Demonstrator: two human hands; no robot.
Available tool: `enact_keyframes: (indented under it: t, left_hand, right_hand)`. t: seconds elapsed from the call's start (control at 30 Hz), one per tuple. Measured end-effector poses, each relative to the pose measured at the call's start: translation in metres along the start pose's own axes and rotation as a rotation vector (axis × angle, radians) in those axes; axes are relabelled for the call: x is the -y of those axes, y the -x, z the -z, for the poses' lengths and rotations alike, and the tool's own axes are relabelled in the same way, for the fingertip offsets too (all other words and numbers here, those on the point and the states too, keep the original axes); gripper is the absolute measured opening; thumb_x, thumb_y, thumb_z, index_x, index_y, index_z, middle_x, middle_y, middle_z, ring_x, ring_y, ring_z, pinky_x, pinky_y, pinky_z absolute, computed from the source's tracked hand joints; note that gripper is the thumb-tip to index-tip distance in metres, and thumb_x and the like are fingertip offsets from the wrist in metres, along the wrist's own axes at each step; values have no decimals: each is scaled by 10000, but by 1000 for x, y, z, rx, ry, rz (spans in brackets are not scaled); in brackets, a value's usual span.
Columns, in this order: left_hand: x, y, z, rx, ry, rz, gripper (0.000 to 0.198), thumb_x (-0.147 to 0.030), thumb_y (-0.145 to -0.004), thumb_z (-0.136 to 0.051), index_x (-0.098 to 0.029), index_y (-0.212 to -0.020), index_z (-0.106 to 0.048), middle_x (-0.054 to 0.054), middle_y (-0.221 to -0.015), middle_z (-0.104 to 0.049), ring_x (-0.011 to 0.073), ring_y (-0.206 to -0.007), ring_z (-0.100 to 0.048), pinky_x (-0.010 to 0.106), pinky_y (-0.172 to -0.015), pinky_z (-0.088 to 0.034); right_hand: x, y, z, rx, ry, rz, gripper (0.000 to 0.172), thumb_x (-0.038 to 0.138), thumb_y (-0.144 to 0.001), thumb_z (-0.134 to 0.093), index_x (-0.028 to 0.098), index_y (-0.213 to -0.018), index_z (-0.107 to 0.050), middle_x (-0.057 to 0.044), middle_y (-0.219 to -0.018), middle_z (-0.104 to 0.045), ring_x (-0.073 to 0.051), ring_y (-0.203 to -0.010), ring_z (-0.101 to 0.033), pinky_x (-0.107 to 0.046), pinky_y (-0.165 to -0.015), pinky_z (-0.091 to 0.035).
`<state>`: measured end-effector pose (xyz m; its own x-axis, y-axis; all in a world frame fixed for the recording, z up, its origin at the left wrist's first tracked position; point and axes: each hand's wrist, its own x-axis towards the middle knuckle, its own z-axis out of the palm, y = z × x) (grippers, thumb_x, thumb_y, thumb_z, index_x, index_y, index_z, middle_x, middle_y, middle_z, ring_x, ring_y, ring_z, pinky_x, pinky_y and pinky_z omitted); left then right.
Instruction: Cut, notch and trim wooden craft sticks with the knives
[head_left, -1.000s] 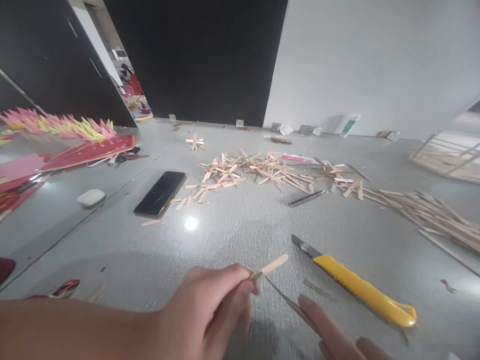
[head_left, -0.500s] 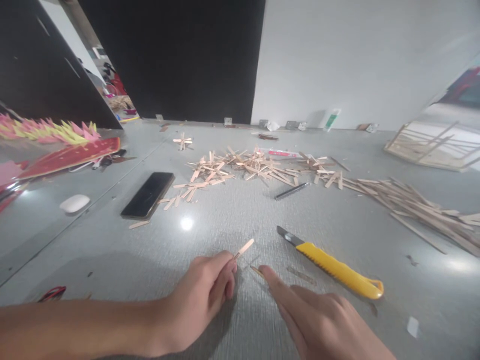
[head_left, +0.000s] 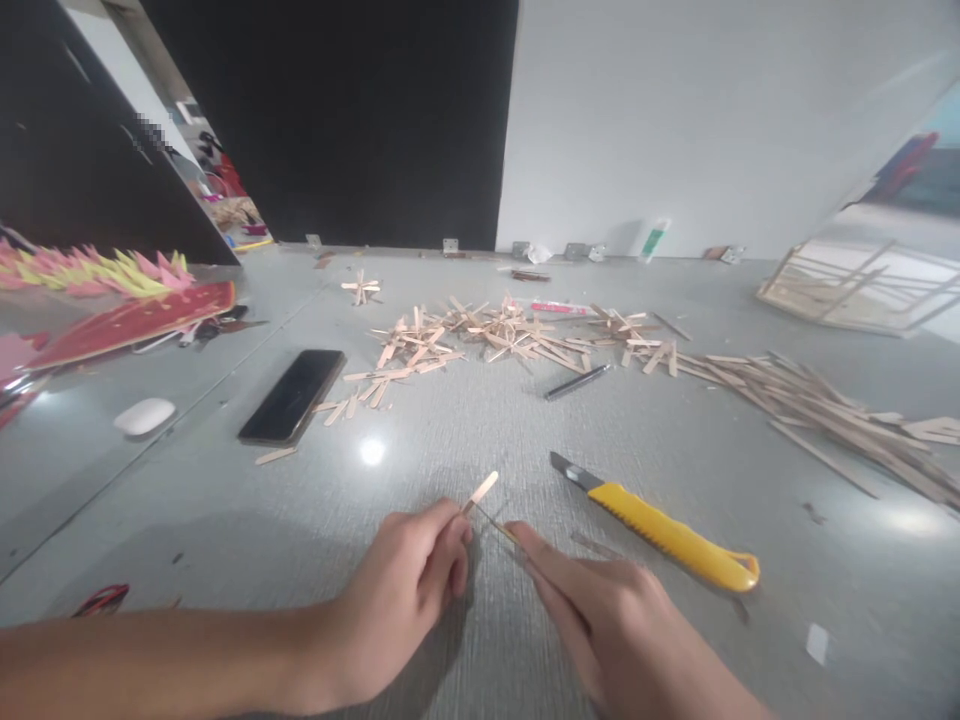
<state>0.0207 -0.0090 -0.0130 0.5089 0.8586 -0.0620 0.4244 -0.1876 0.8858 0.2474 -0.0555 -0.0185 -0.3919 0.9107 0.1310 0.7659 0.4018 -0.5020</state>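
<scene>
My left hand [head_left: 420,560] is closed, pinching a short wooden craft stick [head_left: 486,486] whose rounded end sticks out past the fingertips. Opposite it, my right hand [head_left: 600,590] is closed on a thin tool [head_left: 491,521], dark and narrow toward its tip and yellowish near the fingers. Its exact kind does not show. The tool's tip meets the stick just beyond my left fingers, though whether it presses in I cannot tell. To the right of my hands lies a yellow utility knife [head_left: 660,525] with its blade out.
Many cut craft sticks [head_left: 517,330] lie heaped toward the back, with long wooden strips [head_left: 817,410] at right. A pen [head_left: 577,382], a phone [head_left: 292,397], a white rounded case [head_left: 145,416] and a red decorated piece [head_left: 142,320] also lie on the grey table.
My right hand has moved slightly left, bringing the thin tool's tip from just short of the craft stick up against it. The left hand keeps its pinch. The view has shifted slightly.
</scene>
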Motion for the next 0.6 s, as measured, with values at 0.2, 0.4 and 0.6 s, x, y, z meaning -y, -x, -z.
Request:
enact_keyframes:
  t: [0.2, 0.4, 0.6]
  left_hand:
    - [-2, -2, -2, -33, 21, 62, 468, -401, -1118, -324, -200, -737, -508, -37, -591, -519, 103, -512, -481, 236, -556, -375]
    - [-6, -2, 1, -5, 116, 151, 495, -455, -1110, -354, -193, -742, -557, -51, -523, -482, 105, -472, -481, 229, -526, -380]
    - [-13, 2, 3, 12, 360, 50, 438, -495, -1115, -335, -167, -967, -587, -21, -674, -576, 93, -507, -501, 213, -516, -407]
  right_hand:
    - [0, 6, -3, -82, 30, 31, 485, 124, -977, -393, 131, -1387, -653, -27, -605, -670, -171, -495, -658, -265, -586, -607]
    - [-14, 15, -11, -135, 129, 142, 569, 51, -934, -413, 113, -1477, -570, -52, -718, -729, -152, -507, -676, -236, -572, -611]
    - [1, 14, -6, -186, 61, 180, 534, 118, -1027, -440, 96, -1561, -448, -88, -882, -745, -174, -625, -739, -234, -534, -612]
